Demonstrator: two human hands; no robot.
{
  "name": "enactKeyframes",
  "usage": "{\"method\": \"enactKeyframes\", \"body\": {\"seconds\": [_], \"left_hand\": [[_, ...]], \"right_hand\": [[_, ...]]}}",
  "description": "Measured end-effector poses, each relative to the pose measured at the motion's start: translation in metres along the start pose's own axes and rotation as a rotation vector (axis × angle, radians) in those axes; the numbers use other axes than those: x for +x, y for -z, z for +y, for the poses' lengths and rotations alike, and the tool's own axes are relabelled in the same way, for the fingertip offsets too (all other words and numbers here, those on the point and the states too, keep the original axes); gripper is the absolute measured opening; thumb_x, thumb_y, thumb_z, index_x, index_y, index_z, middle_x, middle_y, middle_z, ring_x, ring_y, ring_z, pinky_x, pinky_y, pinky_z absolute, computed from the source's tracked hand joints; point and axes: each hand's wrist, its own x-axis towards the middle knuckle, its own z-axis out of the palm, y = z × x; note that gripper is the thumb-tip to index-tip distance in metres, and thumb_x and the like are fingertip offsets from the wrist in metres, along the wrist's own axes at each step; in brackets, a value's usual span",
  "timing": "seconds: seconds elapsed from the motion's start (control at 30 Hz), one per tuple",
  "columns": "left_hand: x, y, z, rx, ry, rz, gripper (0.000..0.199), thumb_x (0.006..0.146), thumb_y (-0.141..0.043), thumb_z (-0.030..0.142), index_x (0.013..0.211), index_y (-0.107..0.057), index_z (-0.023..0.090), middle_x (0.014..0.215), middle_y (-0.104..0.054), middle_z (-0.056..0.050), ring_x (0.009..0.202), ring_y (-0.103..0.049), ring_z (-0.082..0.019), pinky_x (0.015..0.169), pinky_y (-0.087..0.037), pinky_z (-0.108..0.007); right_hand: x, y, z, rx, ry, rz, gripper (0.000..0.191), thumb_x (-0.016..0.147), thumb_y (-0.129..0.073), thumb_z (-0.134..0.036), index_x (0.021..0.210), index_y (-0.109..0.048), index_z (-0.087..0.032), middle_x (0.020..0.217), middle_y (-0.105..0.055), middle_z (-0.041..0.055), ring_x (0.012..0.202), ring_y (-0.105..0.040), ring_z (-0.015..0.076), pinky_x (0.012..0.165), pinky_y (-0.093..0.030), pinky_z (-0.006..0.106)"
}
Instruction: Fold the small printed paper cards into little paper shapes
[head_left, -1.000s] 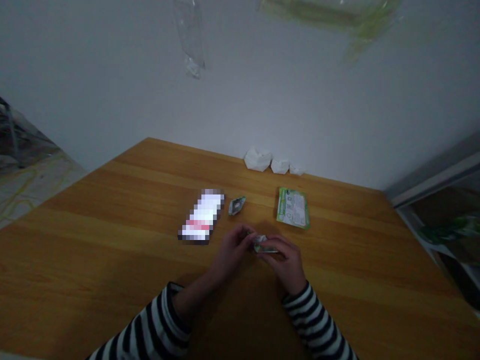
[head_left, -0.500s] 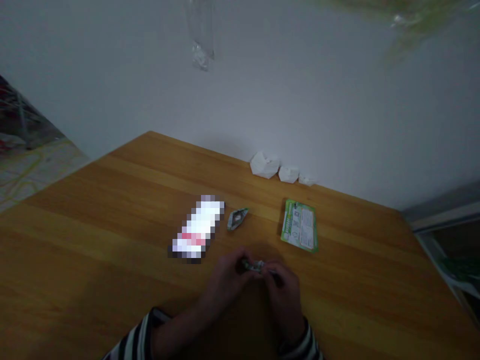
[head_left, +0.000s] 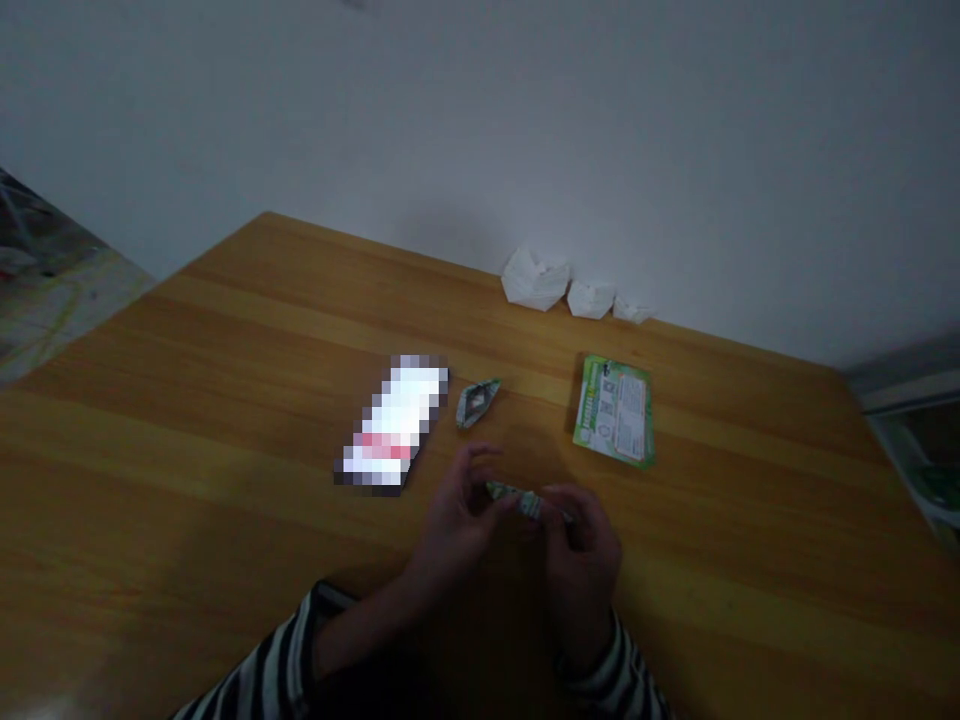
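Between my two hands is a small folded paper piece (head_left: pixel 528 503), green and white with print on it. My left hand (head_left: pixel 459 515) has its thumb against the paper's left part; its index finger is lifted off, and the other fingers curl behind the left end. My right hand (head_left: pixel 583 535) pinches the right end between thumb and fingers, which partly hide it. Just beyond my hands, a folded paper boat (head_left: pixel 478 402) of similar printed paper lies on the table.
A phone (head_left: pixel 394 420) with a bright, blurred-out screen lies to the left. On the right lies a stack of green printed sheets (head_left: pixel 615 410). Several white folded paper shapes (head_left: pixel 535 280) line the back edge of the wooden table (head_left: pixel 187 400), against the wall (head_left: pixel 360 120).
The camera view has tilted down, so the table sits higher in the picture. My left index finger has lifted away from the folded paper, while my right hand keeps its pinch.
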Motion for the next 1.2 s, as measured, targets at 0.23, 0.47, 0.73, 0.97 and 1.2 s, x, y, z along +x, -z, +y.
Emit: {"method": "enactKeyframes", "body": {"seconds": [0.23, 0.47, 0.73, 0.97, 1.2], "left_hand": [[0.006, 0.02, 0.007, 0.489, -0.144, -0.189, 0.03, 0.092, -0.049, 0.029, 0.068, -0.065, 0.018, 0.065, -0.068, -0.003, 0.062, -0.062, -0.018, 0.061, -0.044, -0.027], [0.006, 0.021, 0.008, 0.428, -0.195, -0.234, 0.018, 0.087, -0.056, 0.022, 0.089, -0.073, 0.022, 0.086, -0.077, -0.004, 0.079, -0.07, -0.019, 0.074, -0.051, -0.028], [0.011, 0.016, 0.006, 0.276, -0.112, 0.015, 0.015, 0.083, -0.067, 0.032, 0.08, -0.069, 0.018, 0.074, -0.072, -0.002, 0.067, -0.067, -0.016, 0.062, -0.051, -0.025], [0.003, 0.015, 0.005, 0.431, -0.202, -0.056, 0.015, 0.091, -0.058, 0.03, 0.088, -0.068, 0.02, 0.08, -0.073, 0.0, 0.072, -0.068, -0.015, 0.067, -0.05, -0.024], [0.0, 0.011, -0.005, 0.544, -0.28, -0.104, 0.017, 0.092, -0.053, 0.028, 0.097, -0.069, 0.022, 0.09, -0.075, -0.003, 0.082, -0.07, -0.018, 0.074, -0.053, -0.028]], "right_hand": [[0.017, 0.022, 0.001, -0.158, 0.181, -0.327, 0.018, 0.088, -0.062, -0.027, 0.098, -0.077, -0.027, 0.095, -0.079, 0.0041, 0.088, -0.075, 0.0221, 0.081, -0.06, 0.033], [0.027, 0.027, -0.007, -0.102, 0.137, -0.343, 0.01, 0.083, -0.069, -0.026, 0.083, -0.079, -0.026, 0.081, -0.079, 0.0032, 0.073, -0.075, 0.0213, 0.068, -0.061, 0.03], [0.014, 0.012, -0.004, -0.123, 0.155, -0.362, 0.018, 0.083, -0.068, -0.023, 0.098, -0.077, -0.027, 0.092, -0.079, 0.0028, 0.083, -0.076, 0.0207, 0.077, -0.061, 0.032], [0.01, 0.008, -0.003, -0.19, 0.154, -0.304, 0.012, 0.081, -0.068, -0.022, 0.089, -0.077, -0.026, 0.087, -0.078, 0.0029, 0.079, -0.074, 0.0204, 0.076, -0.059, 0.032], [0.017, 0.005, -0.001, -0.235, 0.116, -0.328, 0.007, 0.081, -0.07, -0.027, 0.084, -0.075, -0.022, 0.081, -0.075, 0.0042, 0.073, -0.068, 0.0195, 0.069, -0.053, 0.03]]}}
